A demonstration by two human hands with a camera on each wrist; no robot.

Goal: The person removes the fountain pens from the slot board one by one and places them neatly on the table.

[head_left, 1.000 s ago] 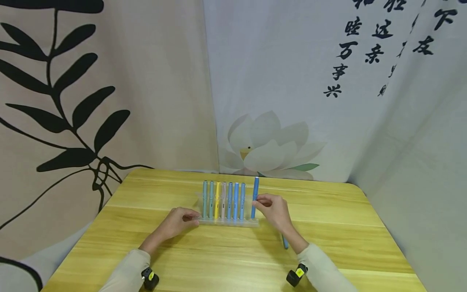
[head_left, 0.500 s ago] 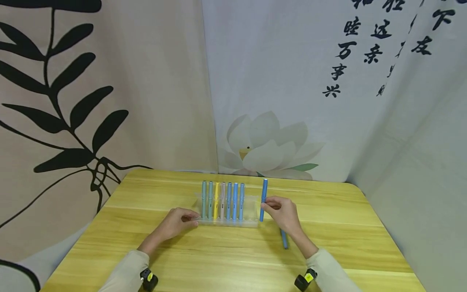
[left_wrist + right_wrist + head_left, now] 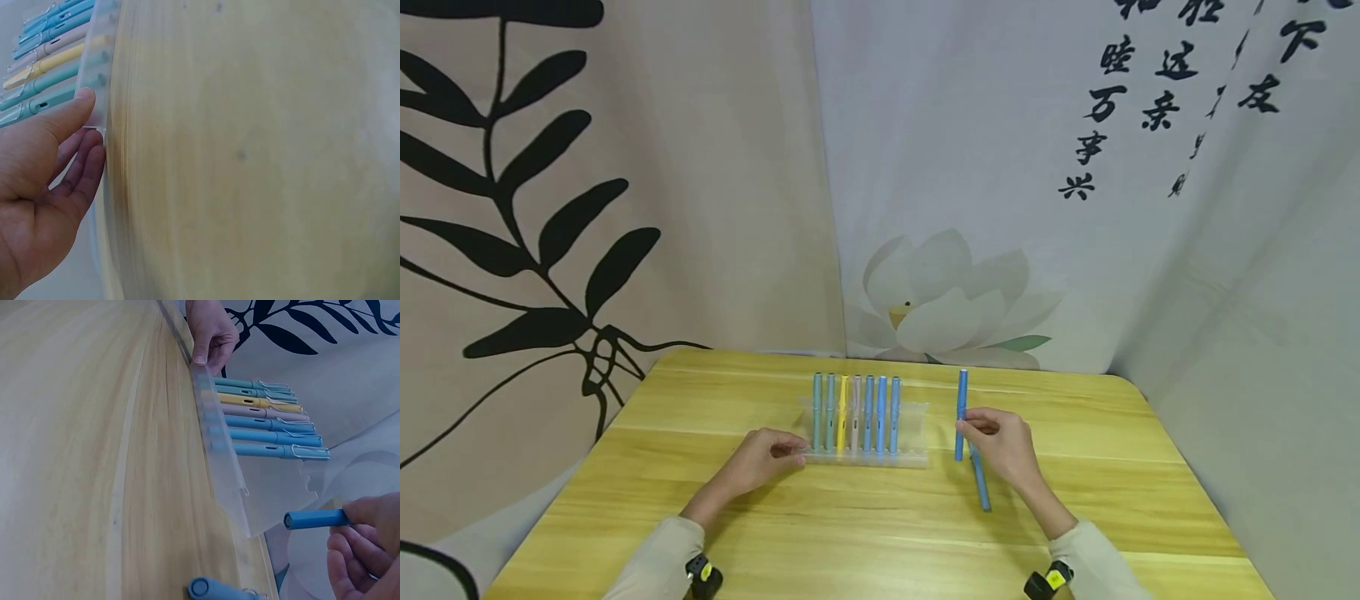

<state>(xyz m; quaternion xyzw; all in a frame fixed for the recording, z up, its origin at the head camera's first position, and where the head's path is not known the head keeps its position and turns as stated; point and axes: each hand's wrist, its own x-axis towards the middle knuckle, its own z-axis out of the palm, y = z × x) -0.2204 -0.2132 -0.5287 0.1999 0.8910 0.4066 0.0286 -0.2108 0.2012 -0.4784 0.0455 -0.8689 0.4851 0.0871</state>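
A clear pen stand [image 3: 914, 433] holds several upright pens [image 3: 855, 414]: green ones at the left, then yellow, pale mauve and blue; its right end has bare slots. My left hand [image 3: 762, 455] pinches the stand's left end, thumb [image 3: 84, 97] on its front lip and fingers curled behind. To the right of the stand, my right hand [image 3: 1006, 443] pinches a blue pen [image 3: 961, 398] between thumb and fingers, held nearly upright. Seen from the right wrist, the lower end of this blue pen [image 3: 315, 519] sticks out past the fingertips, apart from the stand.
Another blue pen [image 3: 981, 487] lies on the wooden table [image 3: 850, 533], just below my right hand. The table's far edge meets a hanging curtain [image 3: 745, 208] with leaf prints, and a pale curtain [image 3: 1247, 317] runs along the right side.
My right hand has moved right with the blue pen, from the stand's right end to a spot beside it. The lying pen shows more fully. My left hand stays on the stand.
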